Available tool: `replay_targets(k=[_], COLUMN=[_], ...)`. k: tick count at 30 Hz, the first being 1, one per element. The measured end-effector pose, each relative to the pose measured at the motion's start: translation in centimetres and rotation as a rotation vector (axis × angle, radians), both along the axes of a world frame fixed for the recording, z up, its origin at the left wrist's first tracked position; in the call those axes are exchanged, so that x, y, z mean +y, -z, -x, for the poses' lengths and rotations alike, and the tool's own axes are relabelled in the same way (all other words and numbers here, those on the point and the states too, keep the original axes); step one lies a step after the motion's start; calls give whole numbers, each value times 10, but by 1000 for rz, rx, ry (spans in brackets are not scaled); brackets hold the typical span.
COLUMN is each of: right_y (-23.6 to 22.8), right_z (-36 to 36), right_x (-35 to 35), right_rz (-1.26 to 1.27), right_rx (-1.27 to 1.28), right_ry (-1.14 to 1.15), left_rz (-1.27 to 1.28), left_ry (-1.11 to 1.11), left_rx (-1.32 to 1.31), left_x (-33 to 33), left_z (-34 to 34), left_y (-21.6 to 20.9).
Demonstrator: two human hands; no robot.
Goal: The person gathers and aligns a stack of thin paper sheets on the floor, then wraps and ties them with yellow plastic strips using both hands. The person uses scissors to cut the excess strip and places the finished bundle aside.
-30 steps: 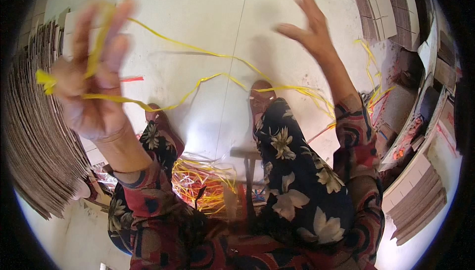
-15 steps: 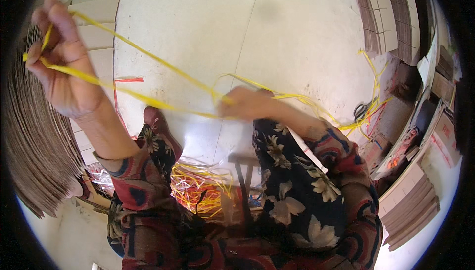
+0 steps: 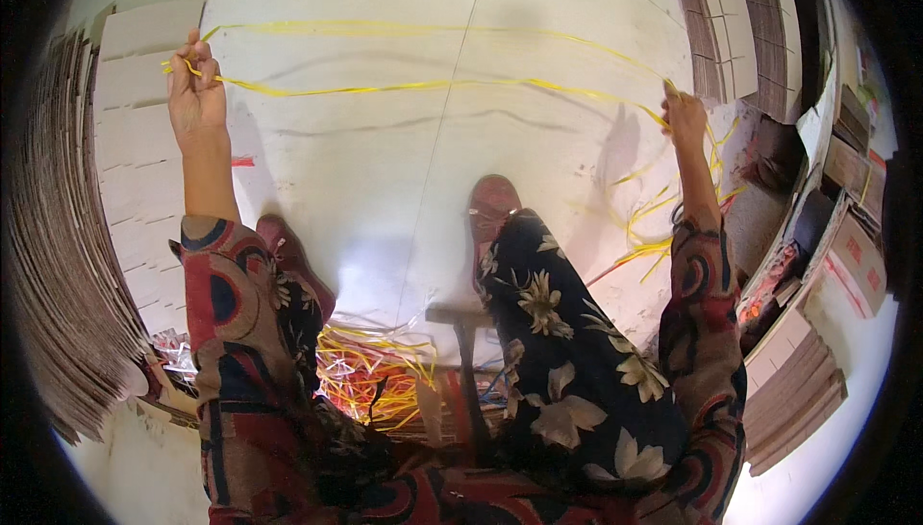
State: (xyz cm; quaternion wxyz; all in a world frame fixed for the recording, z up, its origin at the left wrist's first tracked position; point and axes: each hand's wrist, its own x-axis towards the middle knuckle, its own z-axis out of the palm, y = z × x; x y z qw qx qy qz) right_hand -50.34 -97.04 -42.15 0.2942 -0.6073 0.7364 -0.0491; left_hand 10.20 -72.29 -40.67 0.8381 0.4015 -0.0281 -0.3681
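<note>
A thin yellow plastic strap (image 3: 361, 89) stretches across in two long strands, held out in front of me above the pale floor. At the far left, my left hand (image 3: 200, 92) is closed on it, palm up, the strands passing round and between its curled fingers. Out to the far right, my right hand (image 3: 686, 116) pinches the other end, where both strands meet. More loose yellow straps (image 3: 649, 227) trail below my right hand, beside my sleeve.
Flat cardboard sheets stand in a long stack (image 3: 62, 227) along the left, beside lighter cardboard (image 3: 139, 140). More cardboard stacks (image 3: 716, 15) line the right. Between my legs are a heap of coloured straps (image 3: 375, 371) and a small wooden stand (image 3: 461, 317).
My right hand has swung outward to the far right and forward, drawing the two strands much longer. My left hand has moved slightly right and nearer, still gripping the strap.
</note>
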Motion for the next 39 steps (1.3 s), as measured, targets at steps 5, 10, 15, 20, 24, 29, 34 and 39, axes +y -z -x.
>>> replay_targets(k=[5, 10, 15, 20, 24, 29, 34, 39], right_y=[30, 33, 30, 14, 16, 51, 33, 48], right_z=[-34, -54, -61, -73, -77, -57, -53, -21], right_x=[-22, -22, -12, 33, 85, 118, 133, 111], right_rz=[-41, 87, 502, 644, 415, 373, 167, 244], right_rx=[389, 367, 37, 194, 273, 166, 67, 140], right_ry=[-223, -226, -362, -624, -920, -951, -1002, -528], left_rz=[-320, -694, -815, -929, -1276, -1345, -1351, -1273], left_ry=[51, 37, -14, -168, -129, 12, 72, 47], left_rx=[-220, -252, -262, -476, -909, -1207, -1181, -1099], left_x=[19, 30, 52, 63, 74, 99, 95, 92], left_z=[-36, -10, -2, 16, 42, 55, 67, 67], left_y=[31, 40, 76, 99, 107, 119, 104, 104])
